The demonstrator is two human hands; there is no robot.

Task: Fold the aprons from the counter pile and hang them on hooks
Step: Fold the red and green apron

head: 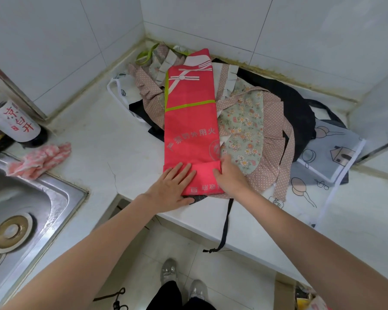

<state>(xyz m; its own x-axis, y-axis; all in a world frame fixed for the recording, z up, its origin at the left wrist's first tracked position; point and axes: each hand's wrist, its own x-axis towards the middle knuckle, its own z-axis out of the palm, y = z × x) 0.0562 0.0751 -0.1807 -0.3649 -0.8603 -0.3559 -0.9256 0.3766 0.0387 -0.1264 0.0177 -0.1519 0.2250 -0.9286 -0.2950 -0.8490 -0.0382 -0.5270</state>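
red apron point(189, 121): lying folded lengthwise on the pile
left hand point(171, 189): pressing flat on its near end
right hand point(230, 174): gripping the folded-up bottom edge
floral apron point(244, 133): sitting underneath, right side

Bare counter point(112, 157) lay open left of the apron pile point(244, 121), up to a pink rag point(39, 161) and bottle point(16, 124) beside the sink point(61, 198). Tiled walls point(211, 21) closed the corner behind. A grey printed cloth point(329, 157) covered the right side.
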